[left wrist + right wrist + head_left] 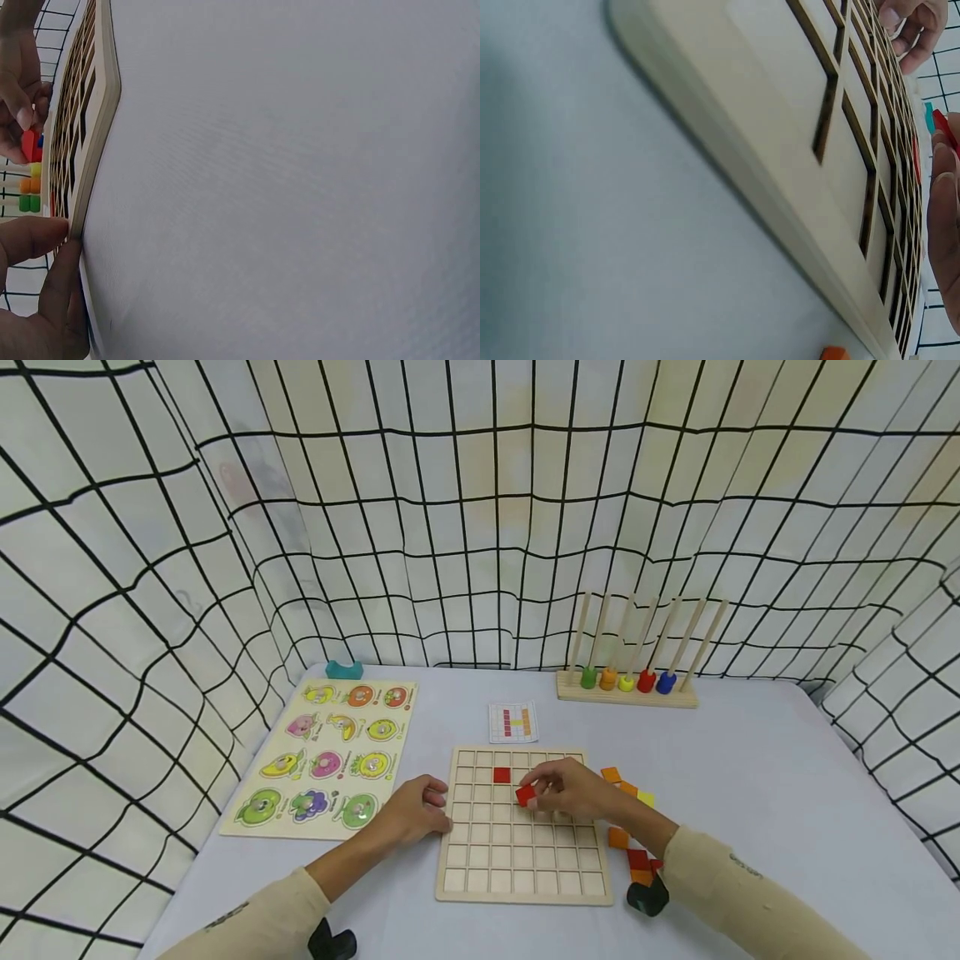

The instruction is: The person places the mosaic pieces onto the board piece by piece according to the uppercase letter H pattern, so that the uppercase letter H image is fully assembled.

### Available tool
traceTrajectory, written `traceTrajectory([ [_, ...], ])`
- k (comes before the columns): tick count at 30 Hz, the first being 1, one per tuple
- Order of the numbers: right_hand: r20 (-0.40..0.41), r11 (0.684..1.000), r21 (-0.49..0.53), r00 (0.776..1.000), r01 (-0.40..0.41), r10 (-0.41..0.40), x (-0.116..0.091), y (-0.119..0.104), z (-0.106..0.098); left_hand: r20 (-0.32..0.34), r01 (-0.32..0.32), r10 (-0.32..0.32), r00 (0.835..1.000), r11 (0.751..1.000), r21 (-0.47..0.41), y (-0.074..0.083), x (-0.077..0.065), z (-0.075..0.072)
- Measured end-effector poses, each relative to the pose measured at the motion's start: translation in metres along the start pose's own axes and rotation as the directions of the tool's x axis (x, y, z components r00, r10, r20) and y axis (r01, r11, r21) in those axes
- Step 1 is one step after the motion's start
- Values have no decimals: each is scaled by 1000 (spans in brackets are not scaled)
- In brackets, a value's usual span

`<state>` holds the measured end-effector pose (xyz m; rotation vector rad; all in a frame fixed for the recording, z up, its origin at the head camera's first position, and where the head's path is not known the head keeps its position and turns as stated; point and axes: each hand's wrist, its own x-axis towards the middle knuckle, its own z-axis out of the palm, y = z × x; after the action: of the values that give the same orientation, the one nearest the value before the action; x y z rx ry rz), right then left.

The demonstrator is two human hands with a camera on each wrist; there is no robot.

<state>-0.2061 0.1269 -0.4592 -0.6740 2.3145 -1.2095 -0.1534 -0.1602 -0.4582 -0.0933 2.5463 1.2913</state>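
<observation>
A wooden grid board point(525, 894) lies flat in the middle of the table, with one red tile point(502, 775) set in a cell near its top. My right hand point(572, 789) pinches a second red tile point(526, 795) between thumb and fingers, tilted just above the cells. At the board's left edge, my left hand point(412, 810) rests its thumb and fingertips against the rim. From the left wrist, the thumb point(37, 238) shows right at the board's edge. A small pattern card point(513, 722) with coloured squares lies behind the board.
Loose orange, yellow and red tiles, including an orange one point(618, 837), lie right of the board. A fruit puzzle board point(322, 760) is at left, a teal piece point(344, 670) behind it. A peg stand point(627, 692) with coloured beads stands back right. Black netting point(495, 527) surrounds the table.
</observation>
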Motion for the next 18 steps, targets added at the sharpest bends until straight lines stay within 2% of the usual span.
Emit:
traceTrajectory([
  [11,-4,998,44,999,-39,39,5,-4,5,4,2,-2,1000,1000,-17,1,0,0],
  [18,-17,998,46,999,-31,32,6,-4,7,4,4,-3,1000,1000,-28,1,-1,1],
])
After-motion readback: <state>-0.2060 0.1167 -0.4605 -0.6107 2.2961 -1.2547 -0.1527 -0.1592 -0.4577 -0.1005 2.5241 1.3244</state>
